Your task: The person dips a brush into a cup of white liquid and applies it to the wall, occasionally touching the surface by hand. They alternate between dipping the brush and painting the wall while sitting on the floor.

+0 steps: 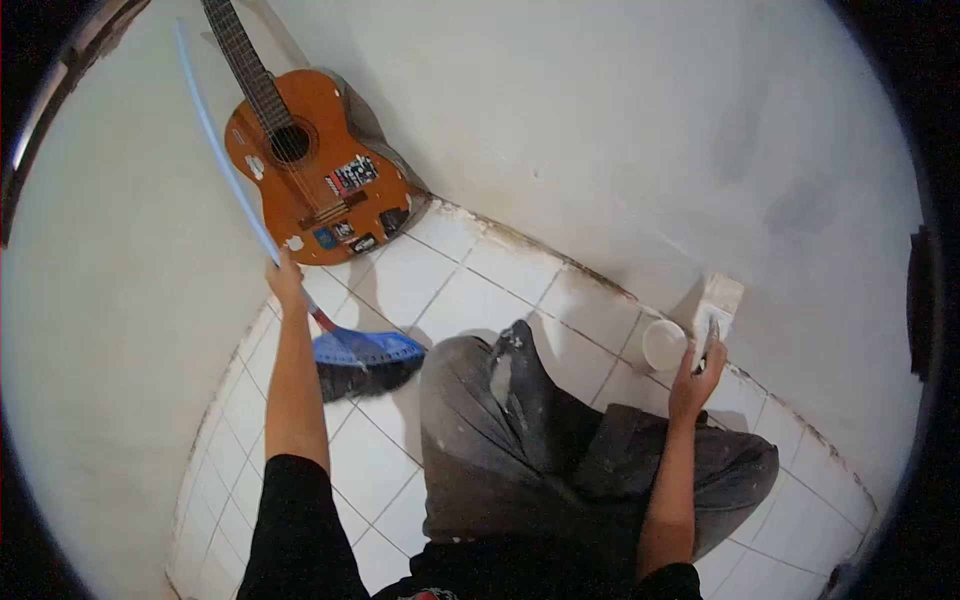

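Observation:
My left hand (287, 280) is closed around the light-blue handle of a broom (368, 348). The handle slants up past the guitar, and the blue head with dark bristles rests at the tiles to the left of my knee. In my right hand (697, 382) is a wide paintbrush (719, 300), gripped by its handle with the pale, paint-coated bristles pointing up near the wall. Just left of that hand stands a white cup (660, 343), close to the wall's foot; its contents cannot be made out.
An orange-brown acoustic guitar (335, 125) with stickers leans in the corner. White tiles (480, 300) cover the floor. Pale walls (600, 120) rise on both sides, with a rough, stained lower edge. My crossed legs (500, 450) in dark trousers fill the middle.

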